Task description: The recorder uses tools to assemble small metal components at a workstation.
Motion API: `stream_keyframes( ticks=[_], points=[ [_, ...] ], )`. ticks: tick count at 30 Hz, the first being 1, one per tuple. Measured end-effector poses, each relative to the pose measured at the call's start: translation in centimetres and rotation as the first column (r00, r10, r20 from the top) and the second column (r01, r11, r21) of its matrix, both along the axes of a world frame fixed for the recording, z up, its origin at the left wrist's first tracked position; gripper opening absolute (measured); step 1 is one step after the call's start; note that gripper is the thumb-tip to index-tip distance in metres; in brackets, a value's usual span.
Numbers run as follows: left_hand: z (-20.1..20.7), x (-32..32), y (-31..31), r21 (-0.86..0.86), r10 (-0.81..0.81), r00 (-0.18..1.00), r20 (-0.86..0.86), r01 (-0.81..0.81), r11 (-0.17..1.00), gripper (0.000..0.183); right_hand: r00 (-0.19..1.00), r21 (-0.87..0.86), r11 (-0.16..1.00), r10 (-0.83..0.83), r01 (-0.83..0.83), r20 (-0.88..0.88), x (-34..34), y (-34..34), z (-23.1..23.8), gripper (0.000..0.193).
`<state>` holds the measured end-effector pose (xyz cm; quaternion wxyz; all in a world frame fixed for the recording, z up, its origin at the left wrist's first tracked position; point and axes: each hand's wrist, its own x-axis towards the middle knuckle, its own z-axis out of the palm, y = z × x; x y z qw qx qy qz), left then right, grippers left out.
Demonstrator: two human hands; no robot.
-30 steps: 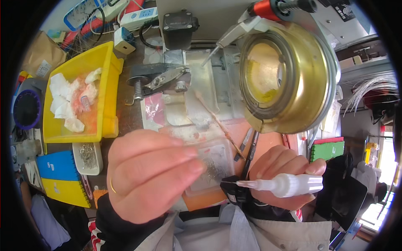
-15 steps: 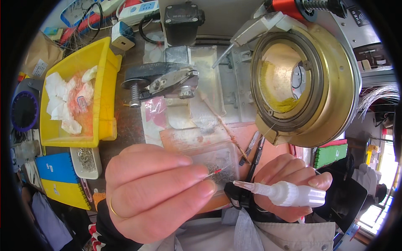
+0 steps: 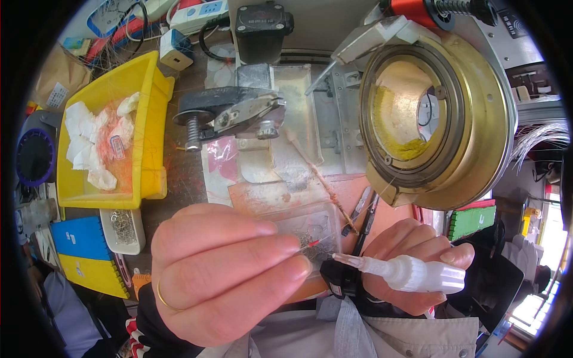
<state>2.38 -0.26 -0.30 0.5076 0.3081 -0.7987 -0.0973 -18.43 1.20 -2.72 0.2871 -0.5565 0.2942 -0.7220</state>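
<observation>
Landmark: brass ring, the largest item, round, gold-coloured, with yellow residue on its inner wall.

Yellow bin, well left of the ring: rectangular, holds crumpled white tissues stained orange.

Left hand, below-left of the ring: fingers pressed together, pinching a thin red-tipped wire between thumb and forefinger. Gold band on the ring finger. Only the short red tip and a fine strand show beyond the fingertips; the rest is hidden in the grip.

Right hand, directly below the ring: closed around a white glue bottle, which lies nearly level with its tapered nozzle pointing left. The nozzle tip sits just beside the wire's red tip; cannot tell whether they touch.

Black clamp, left of the ring, between it and the bin: dark lever with a silver jaw and a threaded screw.

Blue box, far lower-left of the ring, below the bin: flat, rectangular, with a yellow box beneath it.

Clear tray, just right of the blue box: small, filled with tiny metal parts.

Green card, just below the ring's right side: rectangular, bright green, ribbed face.

White plug, upper-left of the ring, above the bin: small cube with a blue face.
</observation>
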Motion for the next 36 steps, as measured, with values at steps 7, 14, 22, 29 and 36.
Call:
stream_keyframes(
  ticks=[7,14,22,29,36],
  points=[
    [0.2,0.0,0.1,0.004,0.015,1.0,0.016,-0.015,1.0,0.021,0.999,0.014,0.999,0.03,-0.03,-0.035,-0.3,0.1,0.1,0.032],
    [0.3,0.0,0.2,0.011,0.013,1.0,0.013,-0.013,1.0,0.022,1.0,0.032,0.999,0.002,-0.001,-0.015,0.0,0.3,0.2,0.031],
    [0.2,-0.1,0.1,-0.003,0.023,1.0,0.003,-0.023,1.0,0.024,1.0,-0.01,1.0,0.015,-0.015,-0.005,-0.2,0.0,-0.2,0.037],
    [0.3,-0.6,-0.1,0.012,0.046,0.999,-0.013,-0.046,0.999,0.023,0.983,-0.062,0.998,0.029,-0.018,0.179,-1.3,0.1,-0.9,0.029],
    [-0.3,-1.3,-0.2,-0.008,0.168,0.986,-0.011,-0.168,0.986,0.03,0.93,-0.132,0.939,-0.336,0.318,-0.148,-1.8,-0.3,-2.9,0.023]
  ],
)
